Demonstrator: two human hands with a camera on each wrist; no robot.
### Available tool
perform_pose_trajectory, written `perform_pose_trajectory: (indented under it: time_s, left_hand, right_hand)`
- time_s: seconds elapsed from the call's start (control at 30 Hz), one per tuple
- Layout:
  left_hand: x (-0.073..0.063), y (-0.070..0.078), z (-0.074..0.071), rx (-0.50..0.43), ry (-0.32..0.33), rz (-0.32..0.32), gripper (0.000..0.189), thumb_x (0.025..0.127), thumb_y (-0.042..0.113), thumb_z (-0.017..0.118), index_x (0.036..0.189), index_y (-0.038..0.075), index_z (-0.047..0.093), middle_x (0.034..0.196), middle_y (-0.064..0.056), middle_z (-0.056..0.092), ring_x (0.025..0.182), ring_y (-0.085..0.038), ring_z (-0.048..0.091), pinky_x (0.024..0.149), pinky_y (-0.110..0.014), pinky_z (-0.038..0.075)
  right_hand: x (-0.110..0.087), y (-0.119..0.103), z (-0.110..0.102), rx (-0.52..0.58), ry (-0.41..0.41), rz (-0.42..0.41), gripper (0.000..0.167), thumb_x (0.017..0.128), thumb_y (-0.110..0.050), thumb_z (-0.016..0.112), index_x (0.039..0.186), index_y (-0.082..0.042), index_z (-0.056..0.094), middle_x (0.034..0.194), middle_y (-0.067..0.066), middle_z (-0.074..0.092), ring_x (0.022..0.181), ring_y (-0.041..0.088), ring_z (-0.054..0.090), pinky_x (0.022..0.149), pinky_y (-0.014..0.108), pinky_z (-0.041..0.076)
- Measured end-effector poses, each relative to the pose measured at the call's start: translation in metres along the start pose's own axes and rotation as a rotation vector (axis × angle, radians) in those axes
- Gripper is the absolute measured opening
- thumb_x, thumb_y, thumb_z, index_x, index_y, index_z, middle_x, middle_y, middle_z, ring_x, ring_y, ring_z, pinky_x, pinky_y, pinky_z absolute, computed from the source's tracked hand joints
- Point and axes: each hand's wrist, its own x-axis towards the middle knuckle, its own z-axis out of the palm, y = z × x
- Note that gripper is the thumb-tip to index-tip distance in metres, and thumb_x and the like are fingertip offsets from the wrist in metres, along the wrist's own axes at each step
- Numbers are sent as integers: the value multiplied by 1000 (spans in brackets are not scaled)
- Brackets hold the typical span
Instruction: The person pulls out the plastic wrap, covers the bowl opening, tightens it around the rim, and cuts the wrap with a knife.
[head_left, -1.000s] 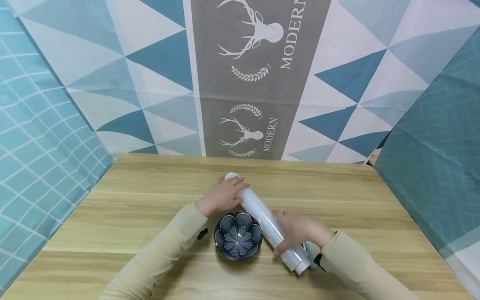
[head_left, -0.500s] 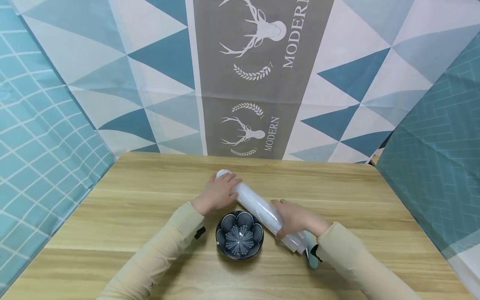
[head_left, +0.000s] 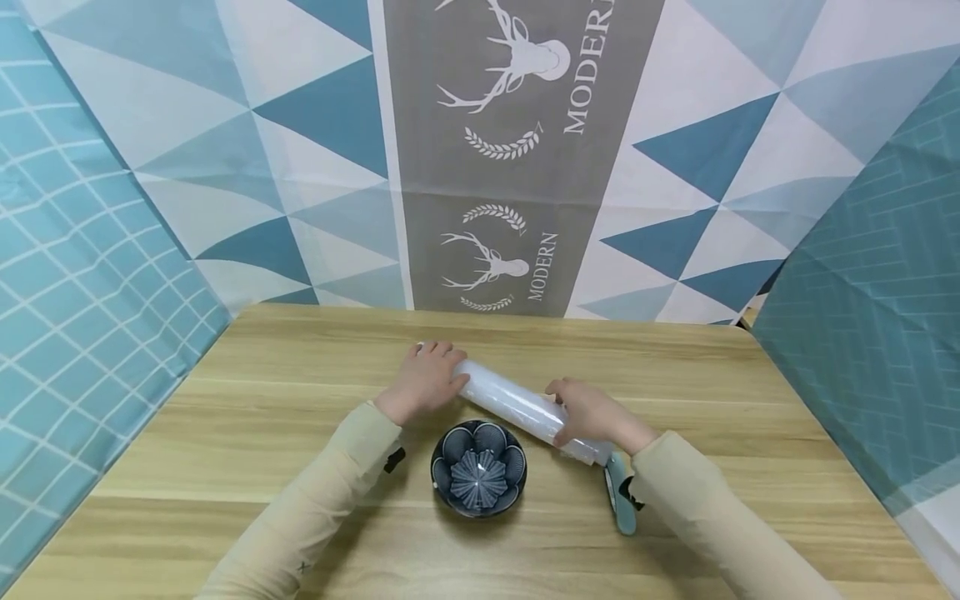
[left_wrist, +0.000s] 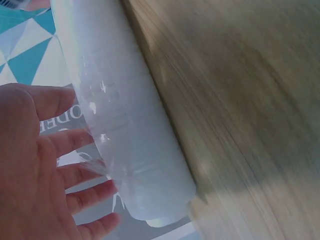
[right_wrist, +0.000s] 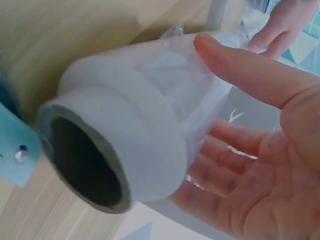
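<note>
A roll of cling film (head_left: 510, 402) lies slantwise on the wooden table, just behind a dark blue flower-patterned bowl (head_left: 478, 469). At the roll's far left end is my left hand (head_left: 426, 379); in the left wrist view its fairly straight fingers (left_wrist: 82, 195) touch the loose film. My right hand (head_left: 592, 412) holds the roll near its other end, thumb (right_wrist: 245, 65) on one side and fingers on the opposite side. The hollow cardboard core (right_wrist: 47, 130) shows in the right wrist view. Some fingertips are hidden behind the roll.
Beside the right wrist lies a slim teal tool (head_left: 621, 496) with a rivet; its kind is unclear. The bowl stands between the forearms. Patterned cloths (head_left: 495, 167) border the table (head_left: 315, 358) at the back and both sides.
The roll has turned to a flatter slant, its left end shifting left and its right end moving away from me. Both hands moved with it. More of the teal tool shows.
</note>
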Motion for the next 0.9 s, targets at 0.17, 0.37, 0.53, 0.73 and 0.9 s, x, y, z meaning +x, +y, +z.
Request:
perform_pose_trajectory:
  time_s: [0.17, 0.37, 0.53, 0.73, 0.9]
  left_hand:
    - [-3, -4, 0, -9, -8, -25, 45, 92, 40, 44, 126, 12, 51, 127, -14, 49, 120, -35, 41, 97, -53, 32]
    - [-8, -8, -1, -25, 2, -40, 47, 92, 42, 44, 127, 11, 51, 127, -15, 49, 119, -36, 41, 96, -54, 32]
    - [-14, -13, -1, -63, 20, -48, 43, 91, 42, 45, 122, 13, 54, 121, -14, 50, 116, -36, 41, 93, -52, 32]
    - [-19, -17, -4, -86, 3, -50, 41, 91, 42, 46, 119, 14, 57, 119, -13, 52, 113, -36, 42, 92, -51, 31]
    - [-25, -18, -6, -84, -11, -43, 41, 91, 43, 47, 118, 15, 57, 117, -12, 53, 109, -34, 43, 90, -50, 32]
  right_hand:
    - [6, 7, -1, 10, 34, -15, 63, 56, -6, 80, 113, 0, 56, 105, 12, 62, 91, 25, 57, 83, 41, 47]
    - [11, 13, -4, -9, 83, -26, 58, 59, -4, 78, 113, -2, 58, 109, 12, 63, 94, 26, 58, 84, 44, 45]
    - [15, 13, -5, -26, 85, -46, 58, 60, -3, 76, 115, -2, 58, 108, 13, 63, 95, 28, 58, 86, 45, 44]
    - [17, 13, -6, -11, 71, -57, 57, 61, -2, 75, 116, 0, 58, 111, 15, 63, 100, 31, 57, 89, 45, 43]
    - [18, 12, -7, 0, 60, -58, 55, 63, -2, 74, 116, 0, 58, 113, 15, 62, 103, 31, 56, 90, 45, 43]
